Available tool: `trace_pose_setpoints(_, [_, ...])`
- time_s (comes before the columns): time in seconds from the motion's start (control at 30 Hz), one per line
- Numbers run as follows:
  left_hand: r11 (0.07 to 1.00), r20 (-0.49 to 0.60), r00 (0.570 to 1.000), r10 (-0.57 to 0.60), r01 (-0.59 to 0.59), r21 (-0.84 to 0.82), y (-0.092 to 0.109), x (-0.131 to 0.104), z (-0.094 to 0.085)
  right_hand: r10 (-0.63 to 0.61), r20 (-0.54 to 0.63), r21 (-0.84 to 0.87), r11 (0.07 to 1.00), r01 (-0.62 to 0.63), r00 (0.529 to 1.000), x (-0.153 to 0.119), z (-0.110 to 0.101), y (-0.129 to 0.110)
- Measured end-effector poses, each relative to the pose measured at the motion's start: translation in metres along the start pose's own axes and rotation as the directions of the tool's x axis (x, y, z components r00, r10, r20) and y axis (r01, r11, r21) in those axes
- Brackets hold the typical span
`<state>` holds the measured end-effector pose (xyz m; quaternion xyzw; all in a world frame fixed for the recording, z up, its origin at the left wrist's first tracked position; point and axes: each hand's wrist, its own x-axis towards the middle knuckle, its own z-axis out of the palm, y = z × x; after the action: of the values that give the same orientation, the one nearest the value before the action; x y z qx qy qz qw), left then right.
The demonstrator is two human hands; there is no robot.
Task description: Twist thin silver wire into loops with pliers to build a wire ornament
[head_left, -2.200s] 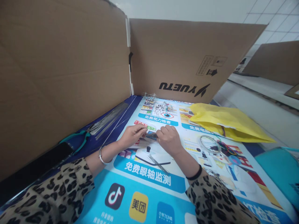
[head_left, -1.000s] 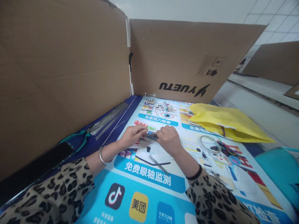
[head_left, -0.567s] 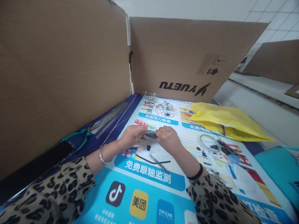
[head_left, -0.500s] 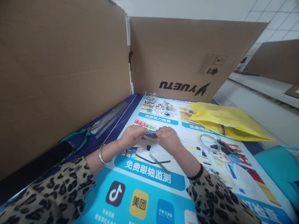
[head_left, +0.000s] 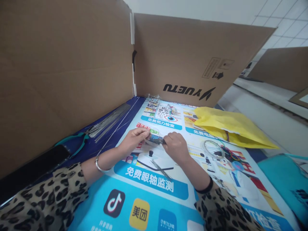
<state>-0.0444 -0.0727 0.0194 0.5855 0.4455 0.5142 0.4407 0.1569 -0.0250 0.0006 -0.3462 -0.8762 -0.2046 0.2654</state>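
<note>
Over the printed mat [head_left: 166, 202], my right hand [head_left: 176, 146] is closed around a pair of dark pliers [head_left: 157, 140]. Their metal jaws point left toward my other hand, and most of the handles are hidden in the fist. My left hand [head_left: 134, 138], with a silver bangle on the wrist, pinches a thin wire, hard to make out, close to the tips of the jaws. Below the hands, several short straight wires [head_left: 160, 168] lie on the mat. A bundle of long grey wires [head_left: 110, 122] rests to the left.
Cardboard panels [head_left: 204, 57] stand at the back and left. Teal-handled pliers [head_left: 80, 142] lie by a long black object [head_left: 36, 170]. To the right are a wire coil [head_left: 213, 149], coloured cords [head_left: 233, 154], a yellow bag [head_left: 231, 126] and a teal pouch [head_left: 281, 179]. Clear tangled bits [head_left: 170, 109] sit behind.
My hands have moved slightly apart, and the pliers' jaws show more plainly between them. The whole view has shifted a little.
</note>
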Motion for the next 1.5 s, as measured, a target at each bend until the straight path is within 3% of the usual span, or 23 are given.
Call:
trace_pose_setpoints(0.17, [0.884, 0.114, 0.982, -0.153, 0.188, -0.429, -0.013, -0.005, 0.003, 0.028, -0.074, 0.097, 0.995, -0.021, 0.997, -0.004, -0.001, -0.006])
trace_pose_setpoints(0.47, [0.749, 0.254, 0.952, -0.172, 0.294, -0.594, -0.011, -0.011, 0.001, -0.009, -0.132, 0.159, 0.987, 0.030, 0.991, -0.002, -0.004, -0.013])
trace_pose_setpoints(0.63, [0.769, 0.254, 0.948, -0.191, 0.305, -0.561, -0.012, -0.011, 0.001, -0.039, -0.117, 0.117, 0.992, 0.053, 0.992, -0.003, -0.005, -0.013])
trace_pose_setpoints(0.8, [0.845, 0.175, 0.957, -0.233, 0.288, -0.451, -0.014, -0.012, 0.002, -0.063, -0.052, 0.058, 0.996, 0.066, 0.997, -0.004, -0.005, -0.013])
trace_pose_setpoints(1.07, [0.969, 0.011, 0.985, -0.170, 0.169, -0.179, -0.009, -0.013, 0.004, -0.089, 0.003, 0.028, 0.996, 0.089, 0.996, -0.004, -0.003, -0.013])
trace_pose_setpoints(1.3, [0.995, -0.048, 0.994, -0.103, 0.103, -0.001, -0.001, -0.014, 0.005, -0.092, -0.011, 0.009, 0.996, 0.092, 0.996, -0.004, -0.002, -0.014])
trace_pose_setpoints(1.5, [0.991, -0.063, 0.989, -0.136, 0.137, 0.011, -0.005, -0.016, 0.006, -0.097, -0.010, -0.009, 0.995, 0.097, 0.995, -0.005, -0.001, -0.014])
